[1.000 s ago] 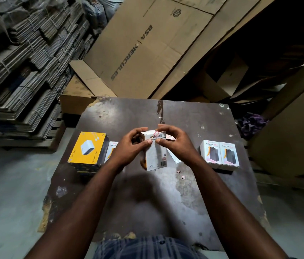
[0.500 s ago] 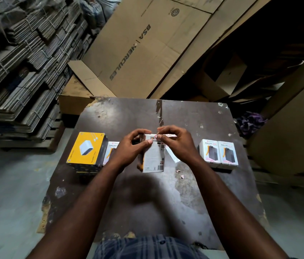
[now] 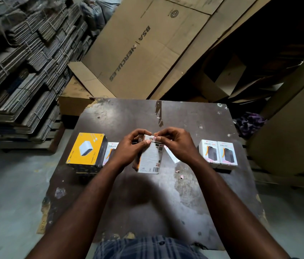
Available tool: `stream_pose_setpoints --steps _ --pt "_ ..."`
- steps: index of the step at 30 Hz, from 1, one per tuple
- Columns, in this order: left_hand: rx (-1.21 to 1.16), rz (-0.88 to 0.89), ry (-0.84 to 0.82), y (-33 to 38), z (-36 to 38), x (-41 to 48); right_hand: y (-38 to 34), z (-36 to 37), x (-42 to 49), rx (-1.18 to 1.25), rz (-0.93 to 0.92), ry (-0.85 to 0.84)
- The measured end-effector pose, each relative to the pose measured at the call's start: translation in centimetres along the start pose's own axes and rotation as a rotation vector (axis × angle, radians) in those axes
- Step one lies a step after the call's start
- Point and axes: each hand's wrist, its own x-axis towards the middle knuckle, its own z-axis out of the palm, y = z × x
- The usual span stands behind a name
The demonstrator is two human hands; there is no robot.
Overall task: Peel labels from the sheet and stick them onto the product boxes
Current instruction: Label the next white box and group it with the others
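Your left hand (image 3: 128, 148) grips one white product box (image 3: 150, 159) at the middle of the bench (image 3: 184, 202), fingers curled round its upper end and thumb on the top face. Your right hand (image 3: 177, 144) pinches one small pinkish label (image 3: 154, 138) between thumb and forefinger at the box's top edge (print there partly covered). One white label sheet (image 3: 172, 157) lies under that hand.

To the left stand one yellow charger box (image 3: 86, 148) and one Halley box (image 3: 111, 152), partly hidden. To the right, two Halley 20K boxes (image 3: 209, 153) stand touching. Two paper scraps (image 3: 177, 171) lie nearby.
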Motion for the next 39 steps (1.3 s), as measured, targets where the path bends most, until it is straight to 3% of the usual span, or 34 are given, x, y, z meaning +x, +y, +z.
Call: stream_pose_setpoints --steps 8,21,31,39 --pt "0.016 -0.003 -0.032 -0.1 -0.1 -0.3 -0.6 -0.8 0.0 0.100 0.096 -0.150" --pt "-0.042 -0.067 -0.041 -0.4 -0.3 -0.2 -1.3 -1.2 0.4 0.037 0.147 -0.209" --pt "0.015 -0.083 -0.093 -0.5 -0.6 -0.3 -3.0 -1.3 1.8 -0.461 0.035 -0.357" --pt "0.029 -0.073 -0.097 -0.4 -0.6 0.0 -3.4 -1.0 2.5 -0.569 -0.002 -0.365"
